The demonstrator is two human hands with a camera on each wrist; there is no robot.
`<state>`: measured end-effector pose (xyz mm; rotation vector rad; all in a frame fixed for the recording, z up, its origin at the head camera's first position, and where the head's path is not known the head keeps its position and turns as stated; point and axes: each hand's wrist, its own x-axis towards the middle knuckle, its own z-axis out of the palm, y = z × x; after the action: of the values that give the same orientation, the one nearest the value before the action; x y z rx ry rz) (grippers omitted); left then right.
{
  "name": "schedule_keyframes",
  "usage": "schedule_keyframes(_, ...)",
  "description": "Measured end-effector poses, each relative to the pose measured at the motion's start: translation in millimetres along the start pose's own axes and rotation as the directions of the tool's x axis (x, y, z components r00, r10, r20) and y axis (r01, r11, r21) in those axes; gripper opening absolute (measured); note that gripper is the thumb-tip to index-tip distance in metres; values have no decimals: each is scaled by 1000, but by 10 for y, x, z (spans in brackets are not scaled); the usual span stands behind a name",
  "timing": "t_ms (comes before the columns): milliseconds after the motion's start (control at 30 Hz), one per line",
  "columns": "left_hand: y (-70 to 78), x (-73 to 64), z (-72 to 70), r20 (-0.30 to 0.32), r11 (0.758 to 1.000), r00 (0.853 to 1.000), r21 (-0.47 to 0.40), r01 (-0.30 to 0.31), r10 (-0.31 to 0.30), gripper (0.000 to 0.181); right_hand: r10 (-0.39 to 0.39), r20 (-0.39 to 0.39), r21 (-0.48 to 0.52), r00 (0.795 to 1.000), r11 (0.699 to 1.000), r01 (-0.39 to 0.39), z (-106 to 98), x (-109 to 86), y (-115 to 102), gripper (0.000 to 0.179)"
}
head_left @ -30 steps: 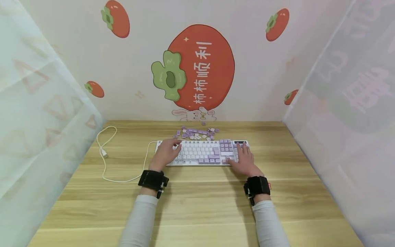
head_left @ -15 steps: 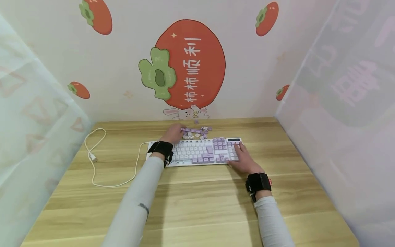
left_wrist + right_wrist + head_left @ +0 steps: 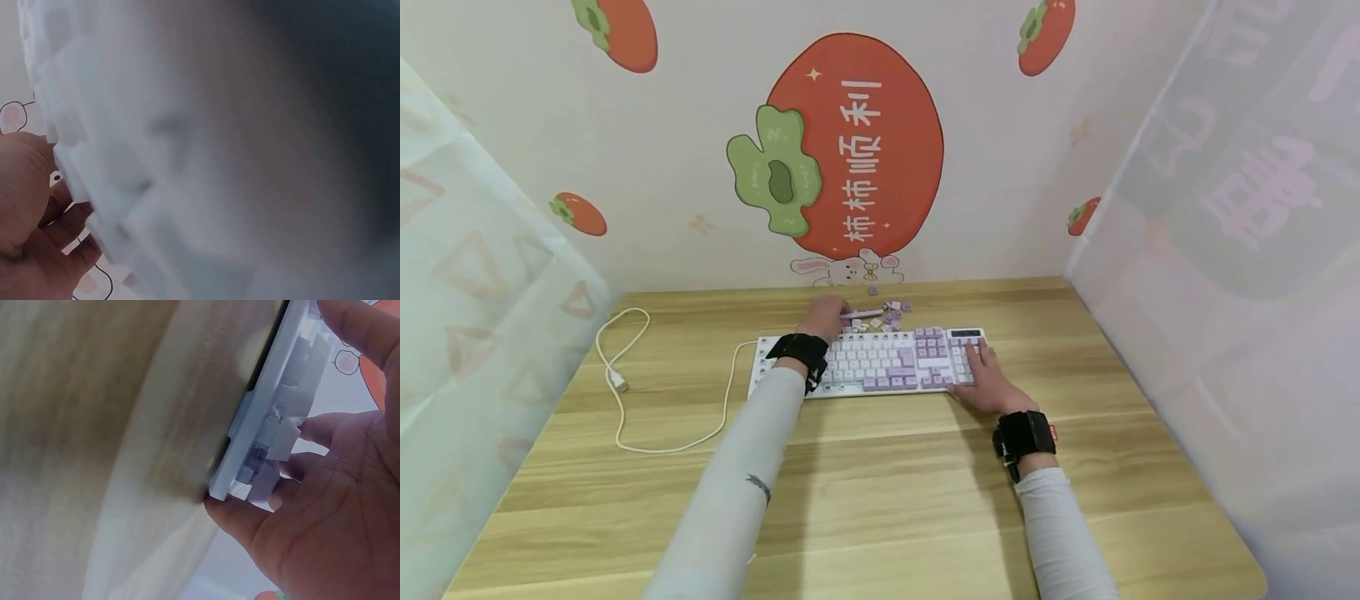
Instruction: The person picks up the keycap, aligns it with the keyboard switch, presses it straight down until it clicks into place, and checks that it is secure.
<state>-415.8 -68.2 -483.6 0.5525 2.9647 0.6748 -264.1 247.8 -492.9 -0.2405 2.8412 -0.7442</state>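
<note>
A white and purple keyboard (image 3: 872, 360) lies across the table. Behind it, my left hand (image 3: 824, 315) reaches over the keyboard's left part and holds the left end of a long purple spacebar keycap (image 3: 865, 314). The fingertips there are hidden from the head view; the left wrist view shows bent fingers (image 3: 69, 225) beyond blurred keys. My right hand (image 3: 991, 385) rests over the number pad, with the thumb at the front edge and the other fingers over the keys. In the right wrist view, one finger (image 3: 234, 515) touches the keyboard's end.
Loose purple and white keycaps (image 3: 892, 317) lie behind the keyboard, with one purple keycap (image 3: 872, 290) near the back wall. A white cable (image 3: 677, 451) with a USB plug (image 3: 618, 381) loops over the left side of the wooden table (image 3: 880, 492). Printed wall sheets surround it.
The left hand has left the keyboard's left keys and moved back to the loose keycaps. The spacebar has turned. The right hand stays on the number pad; the head view has shifted.
</note>
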Motion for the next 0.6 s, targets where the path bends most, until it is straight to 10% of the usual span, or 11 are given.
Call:
schedule_keyframes(333, -142, -119, -102, -48, 991, 999, -130, -12, 6, 28, 59, 96, -34, 994, 998, -56, -84, 21, -58, 100)
schedule_keyframes(600, -148, -400, -103, -110, 942, 994, -331, -58, 23, 38, 67, -9, -79, 998, 995, -67, -104, 62, -52, 91)
